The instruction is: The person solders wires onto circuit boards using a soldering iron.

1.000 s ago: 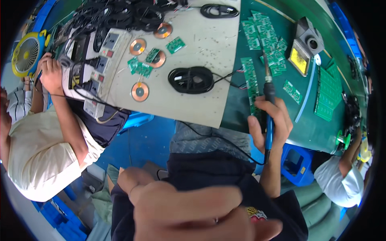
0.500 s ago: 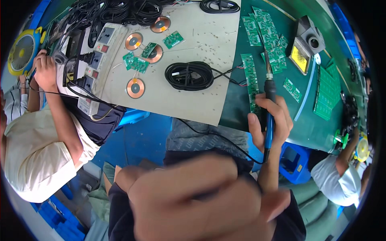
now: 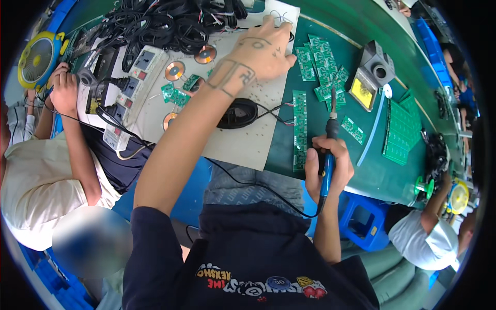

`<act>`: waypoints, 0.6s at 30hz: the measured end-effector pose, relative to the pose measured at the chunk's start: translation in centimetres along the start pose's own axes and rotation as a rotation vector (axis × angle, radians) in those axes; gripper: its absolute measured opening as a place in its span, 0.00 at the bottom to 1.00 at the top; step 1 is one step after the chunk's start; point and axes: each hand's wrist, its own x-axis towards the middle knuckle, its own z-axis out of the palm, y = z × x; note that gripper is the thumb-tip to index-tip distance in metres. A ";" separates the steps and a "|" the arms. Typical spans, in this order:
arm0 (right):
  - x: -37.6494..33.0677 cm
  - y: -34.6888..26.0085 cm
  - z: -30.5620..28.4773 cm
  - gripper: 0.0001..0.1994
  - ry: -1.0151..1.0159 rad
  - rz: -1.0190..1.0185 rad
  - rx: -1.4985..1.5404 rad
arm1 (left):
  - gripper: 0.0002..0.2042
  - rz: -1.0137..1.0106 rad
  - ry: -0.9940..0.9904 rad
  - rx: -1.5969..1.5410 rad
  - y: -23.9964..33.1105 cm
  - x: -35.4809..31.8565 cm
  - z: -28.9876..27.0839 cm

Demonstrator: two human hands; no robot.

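A blue-handled soldering iron [image 3: 327, 155] is gripped in the right hand [image 3: 326, 168], the fingers closed around its handle and its metal tip pointed away from the person, just beside a long strip of green circuit boards [image 3: 299, 129] that lies on the green mat of the table [image 3: 372, 170]. The left hand [image 3: 263, 49] is stretched far forward over a white sheet [image 3: 243, 139], palm down with the fingers bent; whether anything is held under it cannot be told. The two hands are well apart. A black oval coil of cable [image 3: 237, 112] rests on the white sheet below the left forearm. Flat copper wire coils [image 3: 174, 70] and small green boards are scattered near a white power strip [image 3: 135, 77]. More green circuit boards [image 3: 323, 70] are heaped beyond the iron's tip, near a grey soldering stand with a yellow sponge [image 3: 368, 82]. At the left, another person's hand [image 3: 64, 88] is laid by the power strip.
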 end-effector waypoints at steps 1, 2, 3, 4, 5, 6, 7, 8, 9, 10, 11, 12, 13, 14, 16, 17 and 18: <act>0.2 0.0 0.1 0.13 -0.001 -0.011 -0.002 | 0.08 0.046 0.116 0.073 -0.3 0.4 0.4; 0.3 0.0 0.1 0.13 0.011 -0.018 -0.003 | 0.08 0.057 0.123 0.075 -0.1 0.8 0.1; 0.5 -0.1 0.1 0.13 0.002 -0.022 -0.012 | 0.09 0.067 0.057 0.075 0.0 0.8 -0.5; 0.4 -0.1 0.0 0.13 -0.008 -0.021 -0.025 | 0.11 0.077 -0.012 0.071 0.5 0.7 -1.1; 0.4 -0.2 -0.1 0.13 -0.019 -0.022 -0.036 | 0.12 0.085 -0.080 0.068 1.0 0.4 -1.8; 0.5 -0.3 -0.1 0.13 -0.033 -0.023 -0.047 | 0.13 0.090 -0.147 0.067 1.3 0.1 -2.6; 0.3 -0.3 -0.3 0.13 -0.033 -0.030 -0.045 | 0.14 0.151 -0.092 -0.025 1.9 -0.4 -3.6; 0.3 -0.5 -0.6 0.12 -0.049 -0.026 -0.063 | 0.15 0.211 -0.038 -0.119 2.8 -1.0 -4.9; 0.1 -0.4 -0.8 0.12 -0.056 -0.013 -0.094 | 0.15 0.221 -0.038 -0.129 4.1 -1.8 -6.1; 0.0 -0.2 -0.9 0.12 -0.063 0.000 -0.126 | 0.14 0.177 -0.043 -0.291 5.6 -3.0 -7.7; 0.2 -0.3 -0.7 0.11 -0.069 0.005 -0.137 | 0.12 0.128 -0.045 -0.431 6.7 -4.7 -9.6; 0.5 -0.4 -0.4 0.11 -0.071 -0.003 -0.127 | 0.10 0.095 -0.038 -0.588 7.3 -6.8 -10.7; 0.6 -0.3 -0.3 0.11 -0.054 0.006 -0.074 | 0.10 0.061 -0.031 -0.752 7.7 -9.0 -11.4; 0.6 -0.3 -0.4 0.12 -0.032 0.020 -0.036 | 0.12 -0.023 -0.007 -0.796 8.1 -11.1 -11.9; 0.4 -0.5 -0.6 0.12 0.003 0.051 0.048 | 0.14 -0.007 0.072 -0.915 8.2 -14.4 -11.8; 0.4 -1.0 -0.6 0.12 -0.005 0.058 0.045 | 0.14 -0.017 0.070 -0.920 8.4 -15.6 -11.6; 0.6 -1.9 -0.8 0.13 -0.013 0.138 0.182 | 0.14 -0.047 0.089 -0.964 8.5 -16.7 -11.5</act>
